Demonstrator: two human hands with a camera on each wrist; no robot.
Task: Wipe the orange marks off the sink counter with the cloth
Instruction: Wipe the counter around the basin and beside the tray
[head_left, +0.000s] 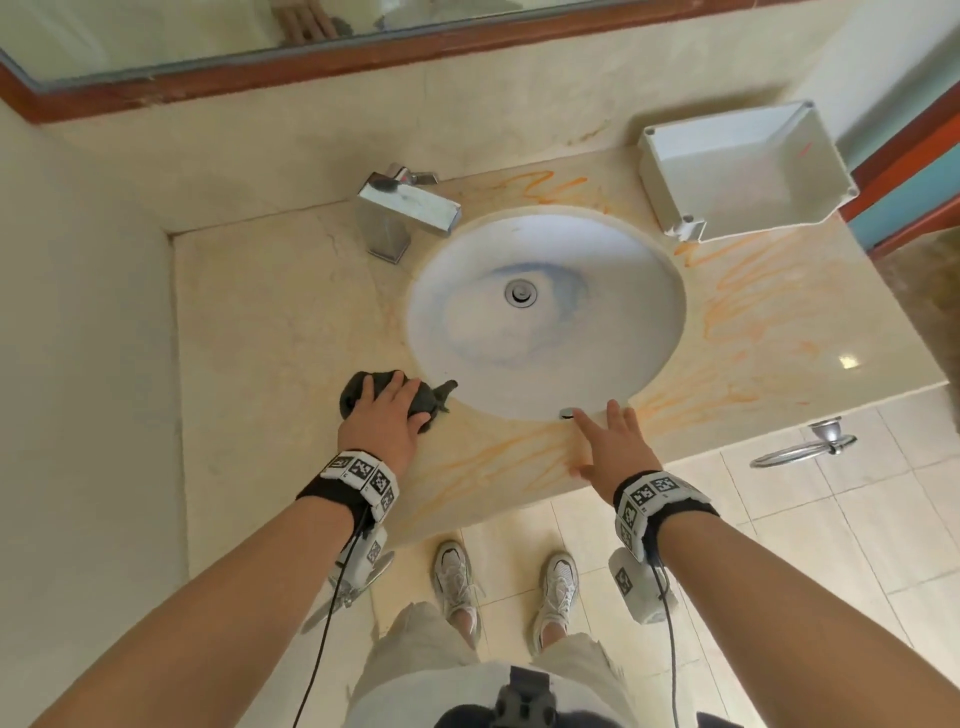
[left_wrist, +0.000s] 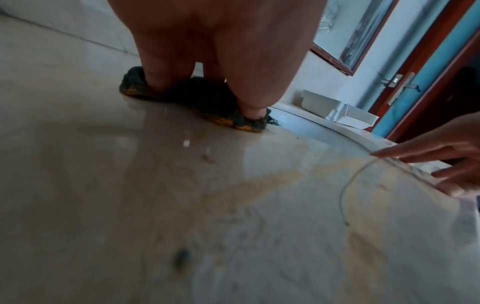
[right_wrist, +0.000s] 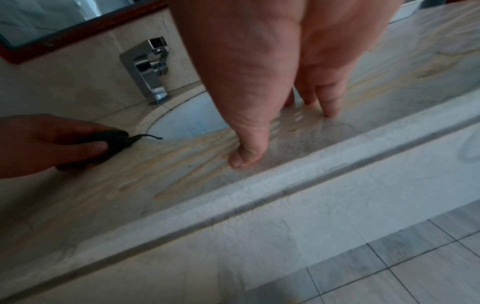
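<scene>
The soft, light cloth (head_left: 356, 392) (best pressed on top of the wad, I think) lies at 8 o'clock of the sink (head_left: 467, 249), the left hand (head_left: 382, 421) curled over it; the right hand (head_left: 615, 447) rests flat, fingers apart, at 5 o'clock.

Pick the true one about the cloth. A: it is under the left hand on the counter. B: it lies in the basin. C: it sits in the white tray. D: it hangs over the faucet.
A: the left hand holds the dark cloth on the counter, beside the basin.
</scene>
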